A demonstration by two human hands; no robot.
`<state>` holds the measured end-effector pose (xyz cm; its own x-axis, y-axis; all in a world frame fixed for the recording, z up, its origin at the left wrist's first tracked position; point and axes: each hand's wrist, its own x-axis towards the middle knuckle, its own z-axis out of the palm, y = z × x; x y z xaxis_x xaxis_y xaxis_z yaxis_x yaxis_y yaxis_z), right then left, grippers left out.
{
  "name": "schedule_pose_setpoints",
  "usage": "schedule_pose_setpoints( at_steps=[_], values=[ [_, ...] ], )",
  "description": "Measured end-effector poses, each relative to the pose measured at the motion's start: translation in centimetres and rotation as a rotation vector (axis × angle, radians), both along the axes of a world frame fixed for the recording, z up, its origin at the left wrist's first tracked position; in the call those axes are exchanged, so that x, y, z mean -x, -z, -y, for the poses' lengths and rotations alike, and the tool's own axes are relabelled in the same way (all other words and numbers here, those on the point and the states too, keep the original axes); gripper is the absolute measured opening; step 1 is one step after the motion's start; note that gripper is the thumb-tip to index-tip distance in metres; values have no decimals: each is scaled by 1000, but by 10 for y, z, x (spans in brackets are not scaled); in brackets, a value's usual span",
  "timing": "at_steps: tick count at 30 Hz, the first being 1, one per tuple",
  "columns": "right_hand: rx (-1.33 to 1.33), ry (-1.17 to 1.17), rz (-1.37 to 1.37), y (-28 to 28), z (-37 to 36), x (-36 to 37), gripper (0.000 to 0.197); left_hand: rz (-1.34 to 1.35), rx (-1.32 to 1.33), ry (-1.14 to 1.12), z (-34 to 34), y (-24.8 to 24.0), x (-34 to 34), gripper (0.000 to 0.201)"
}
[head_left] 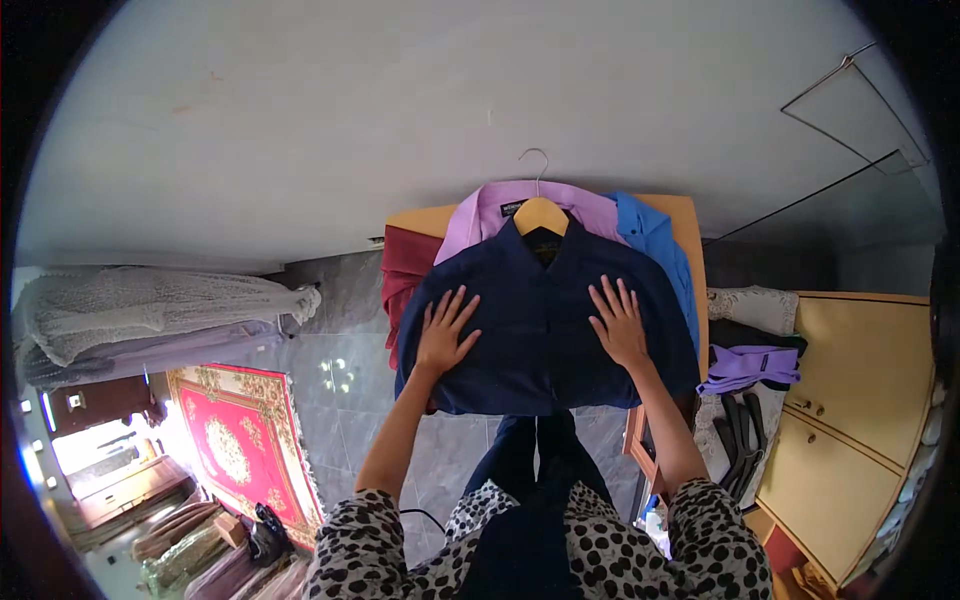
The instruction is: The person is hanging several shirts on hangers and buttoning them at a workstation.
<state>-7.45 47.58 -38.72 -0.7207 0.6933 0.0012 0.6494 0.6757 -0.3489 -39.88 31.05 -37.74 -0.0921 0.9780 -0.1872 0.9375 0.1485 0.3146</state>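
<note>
See a red patterned rug (250, 435) at 8 o'clock and a pale yellow cabinet (860, 370) between 3 and 4. Find the wooden counter (682, 212) mid-view, bearing the navy shirt (548, 370), spread front up. From that shirt's middle, see a lilac shirt (595, 213) partly beneath at 12, a maroon garment (407, 258) at 10, a blue shirt (652, 238) at 2. Note a wooden hanger (541, 215) inside the collar at 12. Have the left hand (447, 335) flat on the fabric at 9, the right hand (622, 332) likewise at 3, with each grip released, fingers spread.

Pale wall (300, 120), grey tiled floor (355, 425); red rug (255, 440) left, yellow cabinet (860, 370) right.
</note>
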Motion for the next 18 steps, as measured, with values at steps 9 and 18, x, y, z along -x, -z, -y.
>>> schedule_pose_setpoints(
  at_steps=[9,18],
  values=[
    [-236,358,194,-6,-8,-2,56,-230,-157,-253,-6,-12,-12,59],
    [-400,531,226,-11,-4,-90,50,-327,-161,-432,51,-27,39,48]
  ],
)
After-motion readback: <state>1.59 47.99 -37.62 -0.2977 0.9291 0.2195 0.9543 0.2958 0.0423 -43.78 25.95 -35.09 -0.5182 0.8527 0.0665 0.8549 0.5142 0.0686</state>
